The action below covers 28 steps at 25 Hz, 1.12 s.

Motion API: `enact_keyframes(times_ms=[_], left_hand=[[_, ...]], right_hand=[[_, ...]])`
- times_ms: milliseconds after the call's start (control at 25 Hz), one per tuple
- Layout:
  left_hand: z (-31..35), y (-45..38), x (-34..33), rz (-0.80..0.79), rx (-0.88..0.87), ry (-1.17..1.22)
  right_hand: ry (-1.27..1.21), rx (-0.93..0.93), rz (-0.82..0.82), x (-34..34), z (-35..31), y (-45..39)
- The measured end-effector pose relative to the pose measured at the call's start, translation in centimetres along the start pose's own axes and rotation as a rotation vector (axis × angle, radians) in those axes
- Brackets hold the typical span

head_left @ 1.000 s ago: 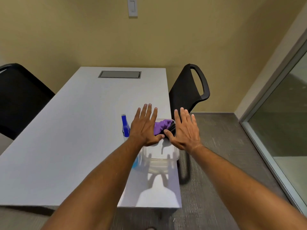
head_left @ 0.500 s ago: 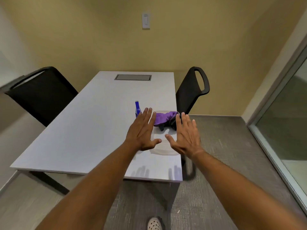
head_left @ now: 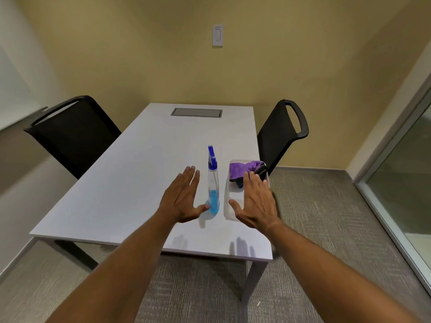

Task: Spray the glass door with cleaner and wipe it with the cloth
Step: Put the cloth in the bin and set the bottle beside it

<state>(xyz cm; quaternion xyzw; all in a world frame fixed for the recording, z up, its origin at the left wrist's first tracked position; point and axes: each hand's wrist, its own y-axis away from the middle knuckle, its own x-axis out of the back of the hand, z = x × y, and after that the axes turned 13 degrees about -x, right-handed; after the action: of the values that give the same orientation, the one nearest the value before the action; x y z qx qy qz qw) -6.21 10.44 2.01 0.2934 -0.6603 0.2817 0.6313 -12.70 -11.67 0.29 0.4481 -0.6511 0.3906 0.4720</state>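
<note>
Both hands have been drawn apart, uncovering the spray bottle (head_left: pixel 213 183), which is now seen upright on the desk (head_left: pixel 121 183) between them. The left hand (head_left: pixel 184 199) and right hand (head_left: pixel 255 201) are held flat, fingers (head_left: pixel 191 173) spread, nothing gripped. The purple cloth (head_left: pixel 245 169) lies in a clear tray (head_left: pixel 229 206) just beyond the right fingertips. The glass door (head_left: pixel 405 183) stands untouched at right; a first grasp seems imminent.

Office meeting room: table (head_left: pixel 130 173), chairs (head_left: pixel 77 134), glass door (head_left: pixel 405 173).
</note>
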Motion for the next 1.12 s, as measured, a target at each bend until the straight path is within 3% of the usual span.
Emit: enact_keyframes(times_ms=[400,600,800,1120], left_hand=[[-7.4,-8.4,-4.4,-0.158,-0.061,0.386],[-8.6,-12.3,-6.6,-0.129,-0.100,0.609],[-8.9,-13.7,-6.8,-0.039,-0.140,0.809],[-9.5,-14.5,-7.1,-0.033,-0.151,0.873]], right_hand=[[-0.235,-0.342,-0.231,-7.0,-6.6,-6.4],[-0.233,-0.463,-0.218,-9.3,-7.8,-8.4],[-0.448,-0.534,-0.140,-10.6,-8.6,-9.2],[-0.630,-0.583,-0.122,-11.0,-8.6,-9.2]])
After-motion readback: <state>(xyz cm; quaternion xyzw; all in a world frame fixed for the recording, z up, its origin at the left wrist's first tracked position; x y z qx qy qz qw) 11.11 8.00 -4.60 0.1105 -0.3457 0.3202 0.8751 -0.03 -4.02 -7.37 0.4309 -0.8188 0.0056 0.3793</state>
